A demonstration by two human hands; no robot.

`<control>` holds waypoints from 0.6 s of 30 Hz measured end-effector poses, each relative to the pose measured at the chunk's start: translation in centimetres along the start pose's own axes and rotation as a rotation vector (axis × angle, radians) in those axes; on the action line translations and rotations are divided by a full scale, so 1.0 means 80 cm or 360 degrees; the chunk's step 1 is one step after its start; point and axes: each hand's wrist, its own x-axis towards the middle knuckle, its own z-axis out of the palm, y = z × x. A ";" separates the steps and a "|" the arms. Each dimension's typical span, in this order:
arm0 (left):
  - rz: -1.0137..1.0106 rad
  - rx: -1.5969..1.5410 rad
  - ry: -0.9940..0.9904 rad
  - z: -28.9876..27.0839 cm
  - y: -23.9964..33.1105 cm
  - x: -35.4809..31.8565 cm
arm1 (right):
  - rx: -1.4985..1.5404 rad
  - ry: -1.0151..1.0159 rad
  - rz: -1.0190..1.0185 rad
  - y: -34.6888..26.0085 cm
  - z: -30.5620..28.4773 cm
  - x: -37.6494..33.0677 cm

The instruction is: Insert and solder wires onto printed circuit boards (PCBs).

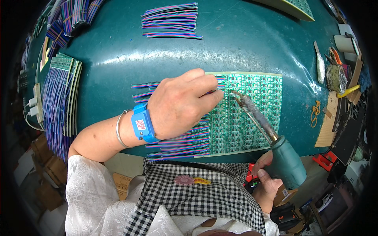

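A green circuit board panel (248, 114) lies on the table in front of me, with rows of small parts. Multicoloured ribbon wires (177, 145) stretch leftward from its left side. Over them, my left hand (185, 98) is closed in a pinch; coloured strands show between its fingers, though their held ends are mostly hidden. My right hand (267, 173) grips a soldering iron (289, 163) by its thick green handle. The iron's tip, with a thin metal tube alongside, points up and left at the board, just right of my left fingertips.
A loose row of ribbon wires (171, 19) lies at the far side. Wired boards (63, 98) are stacked at left, below bundled wires (75, 15). On the right are a knife with a wrapped handle (319, 65), rubber bands (315, 114) and cardboard (328, 122).
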 end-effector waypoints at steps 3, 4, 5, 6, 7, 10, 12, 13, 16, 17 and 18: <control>0.0004 0.0006 0.0004 0.000 -0.001 0.000 | 0.0259 0.0121 0.0087 -0.008 0.009 -0.004; 0.0004 0.0004 0.0008 0.001 -0.001 -0.001 | 0.0254 0.0092 0.0069 -0.004 0.006 -0.005; 0.0003 0.0002 0.0012 0.002 -0.001 -0.001 | 0.0250 0.0063 0.0050 -0.002 0.004 -0.005; 0.0004 -0.0002 0.0018 0.002 -0.001 -0.001 | 0.0218 0.0072 0.0071 -0.002 0.005 -0.005; -0.0002 -0.0003 0.0015 0.002 -0.001 -0.001 | 0.0186 0.0080 0.0091 -0.002 0.006 -0.004; -0.0014 -0.0007 0.0007 0.002 0.000 -0.001 | -0.0080 0.0021 0.0037 0.008 -0.003 -0.005; -0.0015 -0.0014 0.0014 0.002 0.000 0.000 | -0.0123 -0.0011 0.0025 0.009 -0.005 -0.003; -0.0012 -0.0010 0.0012 0.002 0.000 0.000 | -0.0048 -0.0009 0.0052 0.003 -0.003 0.001; -0.0008 -0.0006 0.0010 0.001 0.000 -0.001 | 0.0118 -0.0108 -0.0136 0.013 -0.012 0.004; -0.0010 -0.0007 0.0011 0.001 0.000 -0.001 | 0.0132 -0.0139 -0.0195 0.015 -0.014 0.004; -0.0012 -0.0004 0.0009 0.002 0.000 -0.001 | 0.0152 -0.0172 -0.0255 0.020 -0.016 0.005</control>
